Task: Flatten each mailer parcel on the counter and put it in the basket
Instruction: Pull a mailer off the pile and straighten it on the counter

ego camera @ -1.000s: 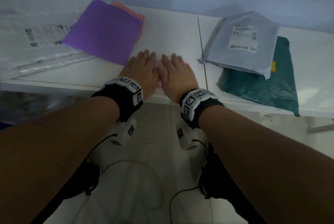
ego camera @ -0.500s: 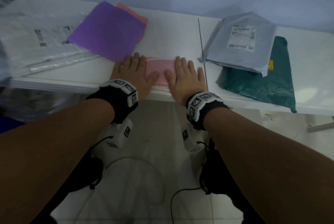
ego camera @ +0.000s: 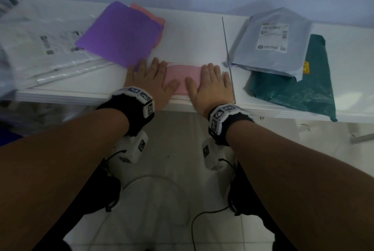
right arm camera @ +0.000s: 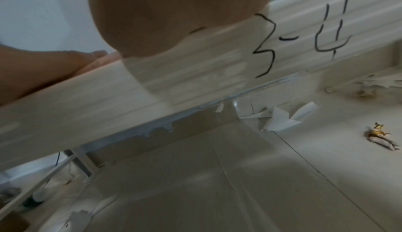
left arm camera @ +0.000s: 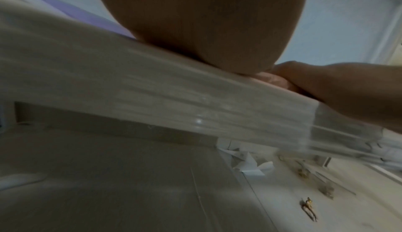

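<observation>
Head view showed both forearms reaching forward over a tiled floor point(ego camera: 182, 230) to the near edge of the white tabletop point(ego camera: 192, 44). The left hand point(ego camera: 150, 82) and the right hand point(ego camera: 212, 86) lay palm-down with fingers straight, gripping nothing, each pressing one end of the pink mailer point(ego camera: 183, 75). That mailer lay flat at the tabletop's front edge, its middle exposed between the two hands. Each wrist carried a black band with a white marker block.

Left wrist view showed the heel of the left hand point(left arm camera: 206, 20) bearing on the tabletop edge point(left arm camera: 130, 89), with the right hand point(left arm camera: 337, 87) alongside. Right wrist view showed black handwritten marks on that edge.

Farther back on the left lay a purple mailer point(ego camera: 119, 34) over an orange one point(ego camera: 149, 14), beside clear plastic mailers point(ego camera: 40, 48) with printed labels. On the right, beyond a seam in the tabletop, a grey mailer point(ego camera: 271, 48) with a white label overlapped a dark green mailer point(ego camera: 299, 88).
</observation>
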### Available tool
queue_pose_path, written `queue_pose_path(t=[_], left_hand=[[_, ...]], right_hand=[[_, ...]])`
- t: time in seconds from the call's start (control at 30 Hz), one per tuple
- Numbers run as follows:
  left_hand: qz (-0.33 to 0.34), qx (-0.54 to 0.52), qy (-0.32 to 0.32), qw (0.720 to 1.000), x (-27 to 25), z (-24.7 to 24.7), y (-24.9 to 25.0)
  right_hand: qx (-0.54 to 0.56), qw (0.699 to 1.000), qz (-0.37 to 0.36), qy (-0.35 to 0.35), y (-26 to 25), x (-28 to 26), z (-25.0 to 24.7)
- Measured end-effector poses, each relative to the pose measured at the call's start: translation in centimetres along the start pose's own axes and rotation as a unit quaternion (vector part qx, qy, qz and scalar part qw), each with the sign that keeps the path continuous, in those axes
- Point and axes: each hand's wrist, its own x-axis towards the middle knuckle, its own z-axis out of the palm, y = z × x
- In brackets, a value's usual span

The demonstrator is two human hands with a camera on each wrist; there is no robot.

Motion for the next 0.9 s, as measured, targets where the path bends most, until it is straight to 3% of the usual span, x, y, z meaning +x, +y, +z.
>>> queue_pose_path(t=[0.27,0.57,0.77,0.9], left_hand=[[0.0,0.008,-0.003,1.0,0.2,0.0,0.0],[0.016,0.018,-0.004,1.0,0.5,0.1,-0.4],[0.024,0.001,0.084,0.996,-0.1,1.3,-0.3],[0.024,0.004,0.086,0.996,0.0,1.3,-0.3]], right_hand=[[-0.009,0.998,-0.027,-0.054,1.1,0.5,-0.5],[-0.015,0.999,-0.011,-0.042,1.0,0.3,-0.2],[-0.021,1.0,-0.015,-0.013,1.0,0.1,-0.2],[-0.016,1.0,-0.015,-0.015,0.9,0.1,-0.1]])
